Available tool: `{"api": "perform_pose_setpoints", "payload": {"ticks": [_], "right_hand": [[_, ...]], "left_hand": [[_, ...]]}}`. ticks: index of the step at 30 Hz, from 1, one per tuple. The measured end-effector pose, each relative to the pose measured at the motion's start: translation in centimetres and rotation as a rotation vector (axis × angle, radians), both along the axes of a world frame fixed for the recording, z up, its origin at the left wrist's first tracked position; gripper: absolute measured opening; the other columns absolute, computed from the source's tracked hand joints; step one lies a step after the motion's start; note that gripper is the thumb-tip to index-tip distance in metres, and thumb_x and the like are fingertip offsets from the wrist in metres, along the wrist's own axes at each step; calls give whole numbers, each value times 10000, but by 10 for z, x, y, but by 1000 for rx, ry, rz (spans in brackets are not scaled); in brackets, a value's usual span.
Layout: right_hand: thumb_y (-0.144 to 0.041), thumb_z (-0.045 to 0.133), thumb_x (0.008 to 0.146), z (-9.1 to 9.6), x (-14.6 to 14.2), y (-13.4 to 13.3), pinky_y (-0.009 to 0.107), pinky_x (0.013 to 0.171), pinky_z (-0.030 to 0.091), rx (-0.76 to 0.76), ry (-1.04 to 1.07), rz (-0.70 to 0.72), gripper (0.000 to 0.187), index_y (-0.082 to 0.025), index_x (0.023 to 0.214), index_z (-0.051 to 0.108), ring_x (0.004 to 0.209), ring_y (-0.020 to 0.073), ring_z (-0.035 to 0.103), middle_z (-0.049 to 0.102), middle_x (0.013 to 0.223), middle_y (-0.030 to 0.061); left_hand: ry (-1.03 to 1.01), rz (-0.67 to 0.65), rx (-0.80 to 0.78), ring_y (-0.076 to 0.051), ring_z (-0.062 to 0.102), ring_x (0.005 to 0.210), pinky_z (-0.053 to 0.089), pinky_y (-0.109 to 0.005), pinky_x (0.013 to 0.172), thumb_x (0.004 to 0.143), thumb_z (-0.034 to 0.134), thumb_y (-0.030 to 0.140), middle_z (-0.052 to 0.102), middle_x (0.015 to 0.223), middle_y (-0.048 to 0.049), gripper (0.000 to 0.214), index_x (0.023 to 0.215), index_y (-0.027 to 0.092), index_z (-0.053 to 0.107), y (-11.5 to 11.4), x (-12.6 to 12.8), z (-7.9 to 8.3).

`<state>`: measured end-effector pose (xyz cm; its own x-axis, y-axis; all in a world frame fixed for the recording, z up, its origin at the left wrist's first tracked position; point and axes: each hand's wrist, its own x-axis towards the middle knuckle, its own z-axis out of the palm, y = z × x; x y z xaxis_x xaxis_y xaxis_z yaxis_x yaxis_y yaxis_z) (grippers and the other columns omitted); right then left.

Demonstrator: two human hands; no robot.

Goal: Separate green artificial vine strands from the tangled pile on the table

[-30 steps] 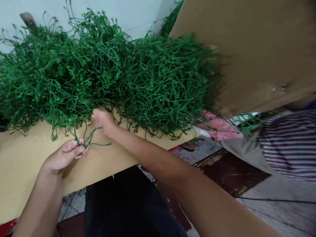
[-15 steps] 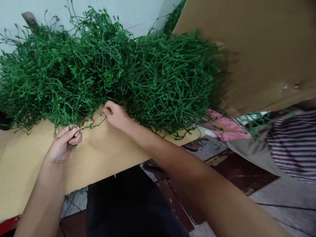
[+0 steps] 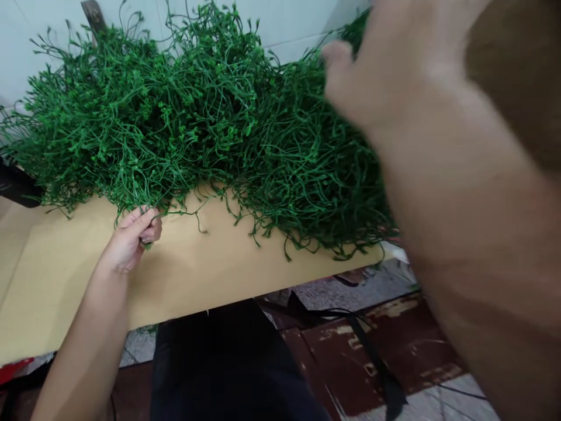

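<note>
My left hand [image 3: 138, 237] is closed around the lower ends of a bunch of green plant stems [image 3: 146, 190], over the tan board. The stems are thin, curly and plastic-looking, with small bud tips, and they merge into the big heap [image 3: 184, 111] behind. One loose stem [image 3: 186, 213] trails to the right of that fist. Close to the camera at upper right, my right hand [image 3: 394, 64] is raised and blurred in front of the heap's right part. Its thumb points away from the palm, while its other fingers are cut off by the top edge.
The tan board [image 3: 193, 275] lies under the heap, its front edge near my dark-clothed lap [image 3: 228, 362]. White wall [image 3: 293, 20] stands behind. A black object [image 3: 20, 184] is at far left. Below are worn brown boards [image 3: 342, 362] and a black strap [image 3: 379, 368].
My right hand has moved from beside the left hand up and right, close to the camera. My left hand keeps its hold on the stems. The view has shifted slightly.
</note>
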<state>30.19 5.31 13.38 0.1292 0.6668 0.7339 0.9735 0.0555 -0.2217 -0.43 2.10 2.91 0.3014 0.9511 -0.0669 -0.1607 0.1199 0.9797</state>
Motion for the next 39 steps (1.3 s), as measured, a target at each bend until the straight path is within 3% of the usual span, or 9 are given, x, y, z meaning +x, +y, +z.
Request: {"api": "perform_pose_setpoints", "payload": {"ticks": [3, 6, 9, 15, 20, 27, 31, 35, 39], "right_hand": [[-307, 550, 800, -45, -51, -23, 500, 1026, 308, -94, -54, 416, 408, -80, 1138, 557, 1220, 308, 426, 532, 1238, 162], [-320, 568, 787, -95, -103, -40, 361, 908, 426, -432, 135, 835, 370, -112, 1093, 560, 1017, 206, 566, 626, 1033, 108], [-255, 524, 807, -123, -128, -44, 238, 658, 426, -711, 412, 917, 243, -100, 986, 578, 689, 109, 557, 618, 795, 45], [-225, 424, 858, -124, -119, -41, 191, 466, 231, -744, 827, 894, 160, -136, 740, 485, 478, 41, 282, 321, 560, -58], [-379, 510, 824, -126, -124, -57, 194, 451, 188, -664, 943, 940, 390, -179, 571, 290, 483, 30, 214, 213, 546, -66], [-160, 399, 837, -131, -145, -102, 206, 478, 222, -391, 503, 1105, 354, -168, 523, 238, 450, 40, 258, 253, 486, -51], [-197, 433, 829, -112, -142, -134, 235, 439, 187, -105, 170, 1337, 323, -172, 521, 339, 451, 72, 229, 316, 476, -38], [-173, 414, 868, -83, -107, -113, 226, 457, 234, -100, 64, 1143, 282, -170, 586, 405, 474, 71, 295, 370, 511, -34], [-309, 442, 870, -40, -38, -53, 279, 565, 283, 26, 165, 445, 370, -190, 564, 271, 553, 88, 334, 304, 563, -27]], "left_hand": [[-41, 3, -21, -30, 246, 405, 180, -190, 431, 641, 743, 382, 268, 426, 92, 347, 618, 149, 486, 0, 2, 0], [-65, 11, -22, -26, 249, 397, 198, -180, 427, 665, 730, 353, 262, 424, 94, 323, 619, 146, 486, 0, 3, -1], [-102, 61, -27, -22, 232, 387, 209, -172, 423, 722, 677, 321, 249, 427, 97, 289, 620, 151, 467, 2, 0, -1], [57, 293, 82, -27, 223, 384, 164, -185, 400, 737, 637, 310, 302, 440, 89, 306, 587, 166, 412, 12, -1, -7], [434, 445, 194, -62, 268, 439, 215, -212, 446, 778, 556, 319, 339, 481, 69, 288, 584, 185, 390, 17, 1, -22], [970, 383, 339, -137, 413, 566, 294, -263, 574, 770, 529, 368, 437, 555, 24, 234, 625, 199, 459, 25, -5, -42], [961, 593, 269, -148, 421, 586, 296, -267, 593, 771, 523, 349, 431, 567, 15, 215, 628, 200, 462, 35, -18, -40], [614, 489, 222, -102, 364, 536, 307, -240, 562, 753, 556, 393, 415, 564, 36, 265, 619, 185, 461, 23, -17, -31], [460, 293, 167, -89, 337, 492, 272, -233, 484, 720, 538, 582, 425, 532, 34, 421, 656, 166, 537, 5, -3, -20]]}}
